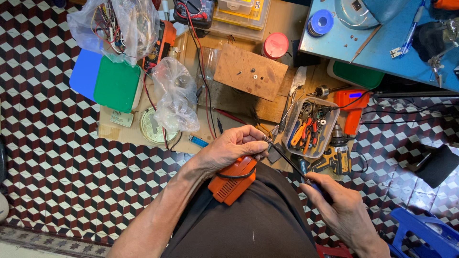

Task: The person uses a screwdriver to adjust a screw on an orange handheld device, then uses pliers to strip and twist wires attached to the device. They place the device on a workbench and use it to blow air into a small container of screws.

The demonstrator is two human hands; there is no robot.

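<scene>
A clear plastic tub [330,125] is packed with orange-handled pliers [301,134], and a knotted clear bag [176,95] of small parts is seen on the cardboard sheet [114,131]. An orange box [233,180] is propped on the lap, the left hand [228,150] closed in a pinch grip on a small part above it; a thin dark tool [291,165] is gripped by the right hand [337,205]. Patterned floor [57,162] at left is kept open.

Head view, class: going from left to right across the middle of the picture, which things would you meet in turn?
Blue lid → green lid → crumpled clear plastic bag → left hand → clear tub of pliers → orange glue gun.
</scene>
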